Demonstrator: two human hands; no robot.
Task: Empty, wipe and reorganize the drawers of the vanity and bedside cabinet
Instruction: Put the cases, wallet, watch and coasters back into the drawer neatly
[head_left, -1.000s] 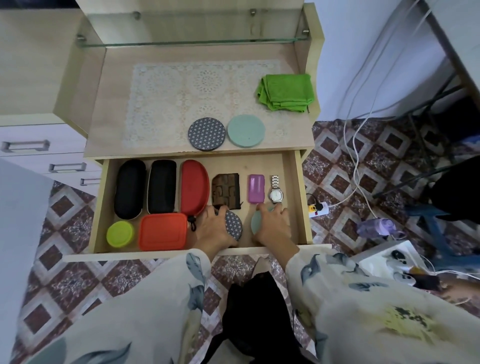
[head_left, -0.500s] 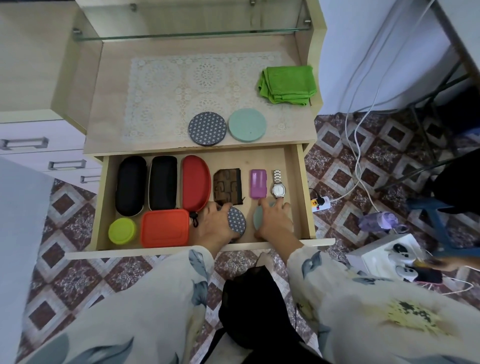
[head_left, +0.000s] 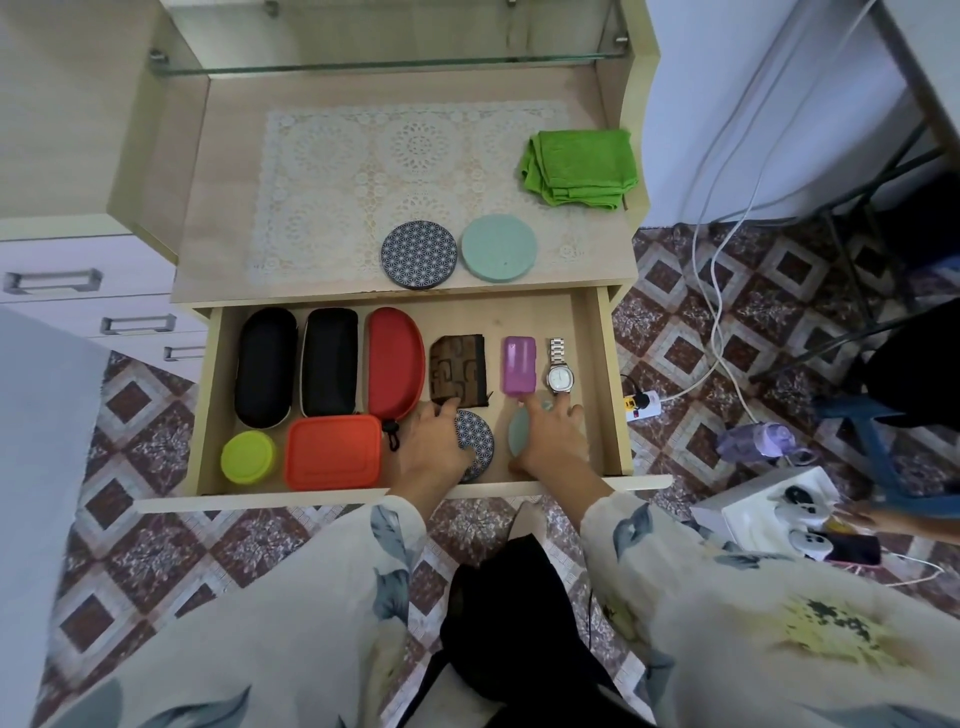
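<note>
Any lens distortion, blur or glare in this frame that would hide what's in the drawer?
Head view: wide-angle bowing curves the drawer front and the cabinet side; light is soft and even, no harsh shadows or glare; drawer contents such as the wristwatch read sharp; only the frame's outer edges look smeared.

The floor (head_left: 156, 545) is tiled in diamonds of maroon, brown and pale grey. Against a plain white wall (head_left: 691, 104) stands a pale wood cabinet (head_left: 156, 156) with a glass shelf (head_left: 389, 65) across its open niche. To its left sits a pale lilac-grey drawer unit (head_left: 114, 254) with metal bar handles. White cables (head_left: 718, 291) hang down the wall to a power strip (head_left: 641, 405) lying on the tiles. At far right a metal frame (head_left: 917, 88), perhaps a desk's, slants down on dark struts. A flat grey panel (head_left: 41, 441) fills the lower left edge. Light is soft and even, with faint shadows.
</note>
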